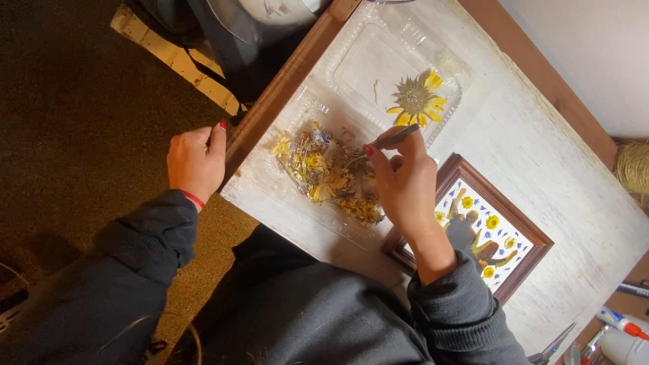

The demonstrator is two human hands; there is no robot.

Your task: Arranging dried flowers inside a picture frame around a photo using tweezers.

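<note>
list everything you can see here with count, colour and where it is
clear plastic clamshell tray: one, transparent, open on the whitewashed board
dried flowers: a heap, yellow and brown, in the tray's near half
pressed sunflower: one, yellow with grey centre, in the tray's far half
tweezers: one pair, metal, tips in the heap
picture frame: one, brown wood, holding pressed-flower art, right of the tray
whitewashed board: one, white, wood-edged work surface
twine roll: one, tan, right edge
glue bottles: a few, white with red tips, bottom right
scissors: one pair, metal, bottom edge
left hand: gripping the board's edge
right hand: holding the tweezers
</note>
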